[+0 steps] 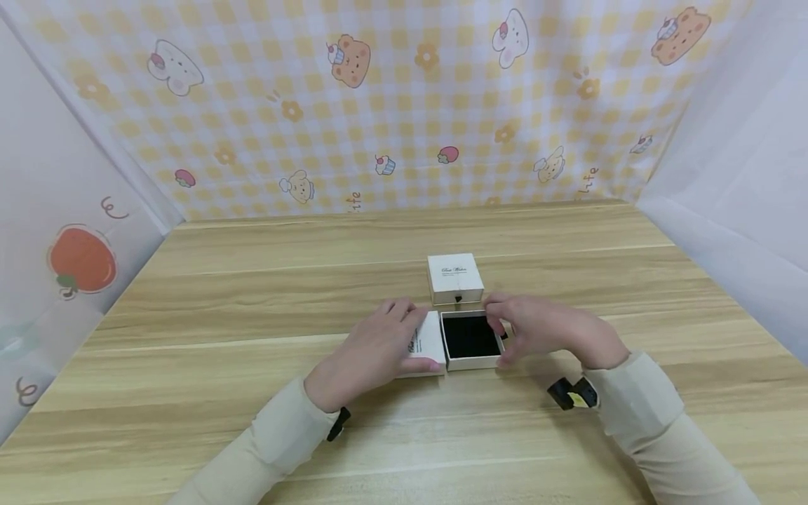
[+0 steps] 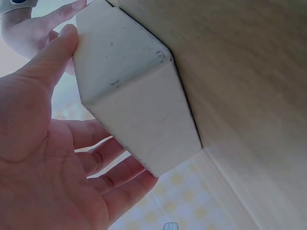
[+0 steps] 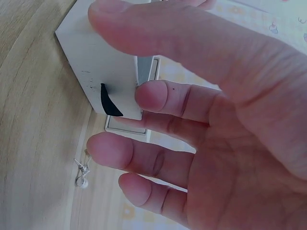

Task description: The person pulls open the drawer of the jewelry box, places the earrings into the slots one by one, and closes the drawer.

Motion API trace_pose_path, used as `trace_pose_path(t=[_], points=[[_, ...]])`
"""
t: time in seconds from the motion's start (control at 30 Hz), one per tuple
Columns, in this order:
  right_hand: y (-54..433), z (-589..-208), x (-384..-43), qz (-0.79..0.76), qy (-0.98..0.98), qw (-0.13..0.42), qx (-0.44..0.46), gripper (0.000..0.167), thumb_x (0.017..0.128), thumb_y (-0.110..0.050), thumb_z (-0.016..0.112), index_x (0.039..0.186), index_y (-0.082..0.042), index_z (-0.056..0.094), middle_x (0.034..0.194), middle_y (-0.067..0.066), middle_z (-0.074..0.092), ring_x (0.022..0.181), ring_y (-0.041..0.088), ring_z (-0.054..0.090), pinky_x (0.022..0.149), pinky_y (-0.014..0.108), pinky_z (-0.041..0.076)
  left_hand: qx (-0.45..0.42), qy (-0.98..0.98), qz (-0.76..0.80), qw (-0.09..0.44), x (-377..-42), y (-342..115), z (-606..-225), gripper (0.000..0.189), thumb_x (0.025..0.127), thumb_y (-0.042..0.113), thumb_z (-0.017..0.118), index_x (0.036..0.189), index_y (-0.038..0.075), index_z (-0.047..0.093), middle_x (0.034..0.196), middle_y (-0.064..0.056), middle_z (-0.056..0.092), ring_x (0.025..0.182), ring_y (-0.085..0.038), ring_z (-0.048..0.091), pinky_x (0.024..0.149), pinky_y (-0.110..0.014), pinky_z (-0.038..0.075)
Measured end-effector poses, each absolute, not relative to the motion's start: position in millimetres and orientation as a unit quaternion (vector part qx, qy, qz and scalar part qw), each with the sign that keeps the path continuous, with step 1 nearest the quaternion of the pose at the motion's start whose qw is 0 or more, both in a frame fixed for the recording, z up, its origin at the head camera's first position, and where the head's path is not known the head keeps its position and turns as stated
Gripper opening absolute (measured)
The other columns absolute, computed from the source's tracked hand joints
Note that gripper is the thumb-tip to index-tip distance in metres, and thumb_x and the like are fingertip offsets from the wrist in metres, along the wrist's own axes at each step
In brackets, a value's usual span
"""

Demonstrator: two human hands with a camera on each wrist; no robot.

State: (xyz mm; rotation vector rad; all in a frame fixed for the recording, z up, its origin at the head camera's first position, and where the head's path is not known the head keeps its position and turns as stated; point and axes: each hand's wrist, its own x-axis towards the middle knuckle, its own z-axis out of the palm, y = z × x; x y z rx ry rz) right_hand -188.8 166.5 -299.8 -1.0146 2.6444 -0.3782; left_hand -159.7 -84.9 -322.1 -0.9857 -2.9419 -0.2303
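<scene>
A white box sleeve [image 1: 432, 340] with black print lies on the table, and my left hand [image 1: 372, 347] grips it from the left. The thumb is at its near side and the fingers spread over the far side, as the left wrist view shows. Against its right end stands a white drawer [image 1: 475, 363] with a black lining [image 1: 470, 337]. Whether the drawer's end is still inside the sleeve, I cannot tell. My right hand [image 1: 539, 326] holds the drawer's right end between thumb and index finger. A black ribbon tab [image 3: 109, 103] sticks out of that end.
Just behind the drawer stands a second white box [image 1: 456, 277], closed, with print on top and a dark tab in front. A small whitish object [image 3: 81, 179] lies beyond my fingers in the right wrist view. A checked curtain [image 1: 404, 105] hangs behind the wooden table [image 1: 221, 393].
</scene>
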Motion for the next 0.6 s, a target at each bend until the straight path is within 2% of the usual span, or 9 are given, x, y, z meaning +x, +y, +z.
trace_pose_path(t=[0.2,0.6], points=[[166.1,-300.4,-188.8,-0.127,0.919,0.145,-0.344,0.038,0.062,-0.026,0.084,0.074,-0.014,0.049,0.097,-0.004,0.047,0.067,0.01,0.041,0.063,0.024,0.036,-0.313,-0.946,-0.082,0.013,-160.5,-84.2,-322.0,0.082,0.076,0.061,0.061,0.134,0.005,0.047,0.129,-0.011,0.051,0.116,-0.026,0.048,0.095,-0.039,0.044],[163.3,-298.9,-187.6,-0.116,0.926,0.154,-0.325,0.04,0.062,-0.026,0.084,0.075,-0.014,0.049,0.09,-0.003,0.046,0.063,0.01,0.039,0.059,0.024,0.035,-0.328,-0.937,-0.116,0.018,-161.8,-81.4,-317.1,0.078,0.077,0.059,0.064,0.132,0.005,0.048,0.127,-0.01,0.052,0.112,-0.024,0.049,0.094,-0.037,0.043]])
